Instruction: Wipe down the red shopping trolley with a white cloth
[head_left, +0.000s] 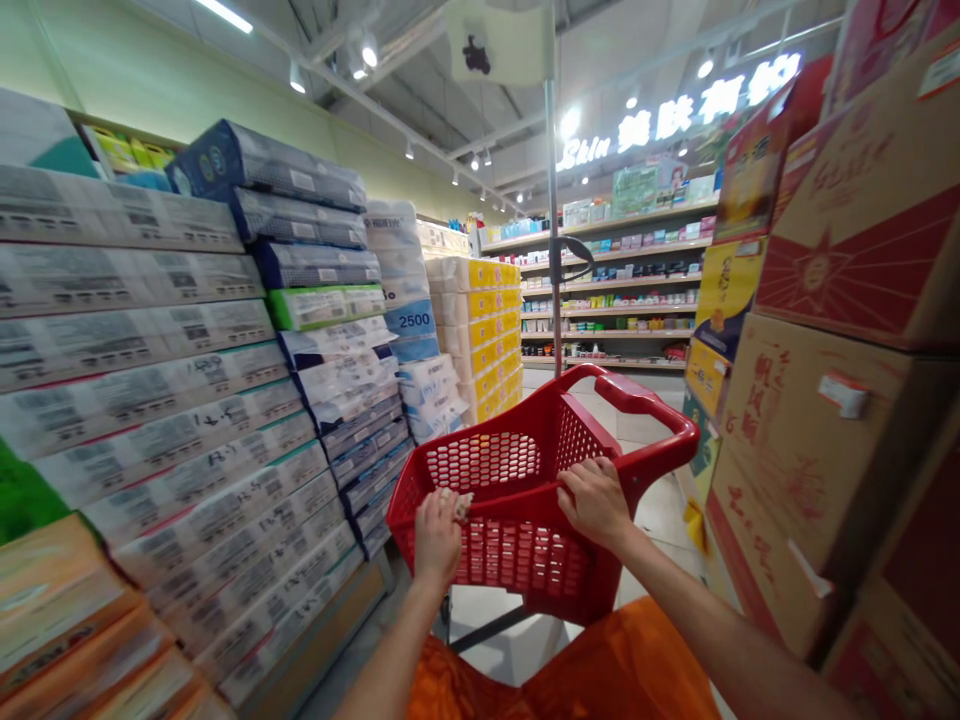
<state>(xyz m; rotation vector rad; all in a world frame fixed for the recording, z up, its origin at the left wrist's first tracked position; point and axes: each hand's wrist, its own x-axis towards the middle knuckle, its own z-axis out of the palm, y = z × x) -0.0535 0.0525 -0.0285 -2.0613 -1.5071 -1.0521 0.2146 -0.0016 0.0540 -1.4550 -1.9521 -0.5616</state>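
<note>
A red plastic shopping cart (pixel 517 545) with pierced walls stands side-on right in front of me, its handle (pixel 660 425) to the right. My left hand (pixel 439 530) is closed over the cart's near rim at the left. A small crumpled, pale patterned thing (pixel 463 505) shows by its fingers; its kind is unclear. Farther right, my right hand (pixel 596 500) grips the same rim near the handle end, with its fingers curled over the edge. The part of the basket that I can see into holds nothing visible. A metal pole (pixel 553 200) rises behind the cart.
Tall stacks of wrapped tissue packs (pixel 187 370) line the left side, with yellow-and-white packs (pixel 480 330) beyond. Cardboard boxes (pixel 810 430) are piled close on the right. Shelves of small goods (pixel 622 285) stand at the back. A pale floor (pixel 660 530) runs between the stacks.
</note>
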